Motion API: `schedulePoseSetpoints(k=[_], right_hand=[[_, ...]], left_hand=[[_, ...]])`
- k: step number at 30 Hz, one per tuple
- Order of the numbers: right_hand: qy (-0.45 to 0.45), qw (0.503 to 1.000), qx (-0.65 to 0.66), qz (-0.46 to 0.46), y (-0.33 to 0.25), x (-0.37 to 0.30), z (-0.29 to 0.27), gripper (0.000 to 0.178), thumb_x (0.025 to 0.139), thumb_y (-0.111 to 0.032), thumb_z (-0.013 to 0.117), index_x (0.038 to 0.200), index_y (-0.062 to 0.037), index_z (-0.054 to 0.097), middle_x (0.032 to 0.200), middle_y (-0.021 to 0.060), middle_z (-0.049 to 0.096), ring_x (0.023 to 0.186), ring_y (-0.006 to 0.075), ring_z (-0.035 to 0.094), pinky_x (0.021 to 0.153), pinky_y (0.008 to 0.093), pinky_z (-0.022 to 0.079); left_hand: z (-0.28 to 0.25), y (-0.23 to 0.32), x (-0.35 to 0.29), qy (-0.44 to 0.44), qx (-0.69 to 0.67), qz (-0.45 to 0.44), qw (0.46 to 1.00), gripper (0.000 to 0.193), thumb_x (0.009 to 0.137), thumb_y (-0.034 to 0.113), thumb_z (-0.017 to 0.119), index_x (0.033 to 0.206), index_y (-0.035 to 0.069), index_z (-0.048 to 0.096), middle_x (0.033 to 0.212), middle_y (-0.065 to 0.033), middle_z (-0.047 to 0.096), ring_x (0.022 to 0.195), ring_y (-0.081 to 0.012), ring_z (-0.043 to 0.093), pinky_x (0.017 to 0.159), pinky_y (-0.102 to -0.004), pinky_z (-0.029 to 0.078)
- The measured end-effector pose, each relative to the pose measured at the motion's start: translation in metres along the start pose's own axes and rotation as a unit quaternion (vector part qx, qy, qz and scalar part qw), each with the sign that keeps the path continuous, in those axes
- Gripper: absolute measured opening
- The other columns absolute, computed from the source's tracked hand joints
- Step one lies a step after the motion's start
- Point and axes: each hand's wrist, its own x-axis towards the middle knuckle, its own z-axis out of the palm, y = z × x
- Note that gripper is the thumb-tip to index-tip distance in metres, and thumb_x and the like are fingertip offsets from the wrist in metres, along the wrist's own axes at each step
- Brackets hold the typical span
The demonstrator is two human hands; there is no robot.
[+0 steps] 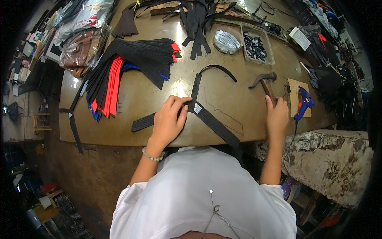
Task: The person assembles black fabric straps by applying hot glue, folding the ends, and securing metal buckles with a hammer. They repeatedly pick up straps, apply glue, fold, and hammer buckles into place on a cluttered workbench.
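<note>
A black webbing strap piece (217,124) with several arms joined at one point lies on the brown table, with a small white label (197,108) beside the joint. My left hand (170,118) rests over it, closed, its thumb and fingertips holding the strap at the joint. One strap arm curves away at the far side; another shows left of the hand. To the right, my right hand (277,116) is wrapped round the wooden handle of a claw hammer (268,85). The hammer head stays over the table, apart from the strap.
Black, red and blue strips (135,55) fan out on the left. Behind stand a round silvery container (227,42) and a clear plastic box (271,57) of small black pieces. A blue glue gun (305,102) lies on cardboard (294,89) at right. The table's edge (119,145) is near my body.
</note>
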Motion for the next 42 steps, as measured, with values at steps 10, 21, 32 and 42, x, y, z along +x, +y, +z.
schedulePoseSetpoints(k=[10, 21, 32, 42], right_hand=[[-0.332, 0.886, 0.240, -0.216, -0.109, -0.074, -0.036, 0.033, 0.098, -0.034, 0.058, 0.091, -0.0028, 0.048, 0.071, 0.0263, 0.061, 0.067, 0.0495, 0.060, 0.054, 0.0546, 0.045], [-0.342, 0.875, 0.317, -0.127, -0.097, -0.071, -0.023, 0.039, 0.104, -0.035, 0.049, 0.089, 0.0000, 0.056, 0.063, 0.0183, 0.055, 0.058, 0.0347, 0.056, 0.054, 0.0429, 0.044], [-0.035, 0.989, 0.110, 0.088, 0.017, -0.009, -0.007, 0.052, 0.102, -0.047, 0.046, 0.107, 0.0026, 0.062, 0.094, 0.0298, 0.067, 0.090, 0.0486, 0.064, 0.076, 0.0516, 0.049], [-0.058, 0.995, -0.066, 0.047, 0.009, -0.015, 0.003, 0.047, 0.102, -0.047, 0.044, 0.103, -0.0013, 0.056, 0.100, 0.0241, 0.065, 0.088, 0.0469, 0.065, 0.075, 0.0539, 0.051]], left_hand=[[0.011, -0.025, -0.001, 0.118, -0.180, -0.047, 0.975, 0.022, 0.106, 0.011, 0.038, 0.124, 0.000, 0.045, 0.096, -0.0097, 0.051, 0.067, -0.0129, 0.052, 0.065, -0.0284, 0.046], [0.007, -0.008, -0.001, 0.094, -0.100, -0.057, 0.989, 0.019, 0.101, 0.018, 0.051, 0.110, 0.001, 0.051, 0.091, -0.0119, 0.055, 0.068, -0.0184, 0.055, 0.066, -0.0325, 0.046], [0.029, 0.009, 0.003, 0.120, 0.102, 0.005, 0.988, 0.023, 0.085, 0.023, 0.070, 0.096, 0.005, 0.061, 0.092, -0.0088, 0.059, 0.086, -0.0283, 0.059, 0.075, -0.0396, 0.048], [-0.010, -0.005, -0.012, 0.082, 0.109, 0.024, 0.990, 0.029, 0.084, 0.020, 0.073, 0.111, 0.009, 0.067, 0.115, -0.0113, 0.059, 0.111, -0.0314, 0.052, 0.097, -0.0414, 0.039]])
